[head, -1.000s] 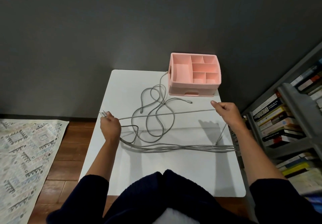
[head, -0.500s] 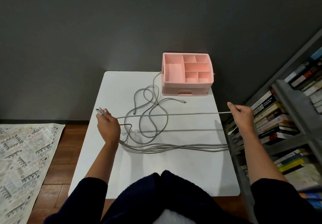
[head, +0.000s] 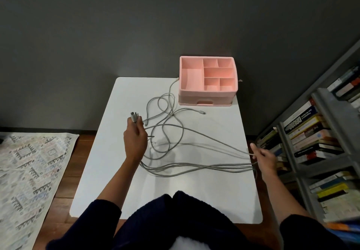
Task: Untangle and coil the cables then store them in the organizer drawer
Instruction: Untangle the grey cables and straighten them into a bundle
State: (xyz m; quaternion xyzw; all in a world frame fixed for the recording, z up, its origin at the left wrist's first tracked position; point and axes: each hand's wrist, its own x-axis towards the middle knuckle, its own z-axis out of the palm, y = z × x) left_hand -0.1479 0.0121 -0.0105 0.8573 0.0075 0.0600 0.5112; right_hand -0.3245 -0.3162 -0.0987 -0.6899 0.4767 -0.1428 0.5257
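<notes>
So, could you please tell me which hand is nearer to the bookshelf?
Right. The right hand pinches a grey cable at the white table's right edge, right beside the bookshelf; the left hand grips cable plugs over the table's left half, well away from it.

Loose cables before organizer, apparently

Bookshelf off-frame at R edge.

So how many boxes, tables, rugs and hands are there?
Pink organizer: 1
White table: 1
Patterned rug: 1
Hands: 2 (left hand, right hand)
Total: 5
The grey cables are too tangled to count.
</notes>
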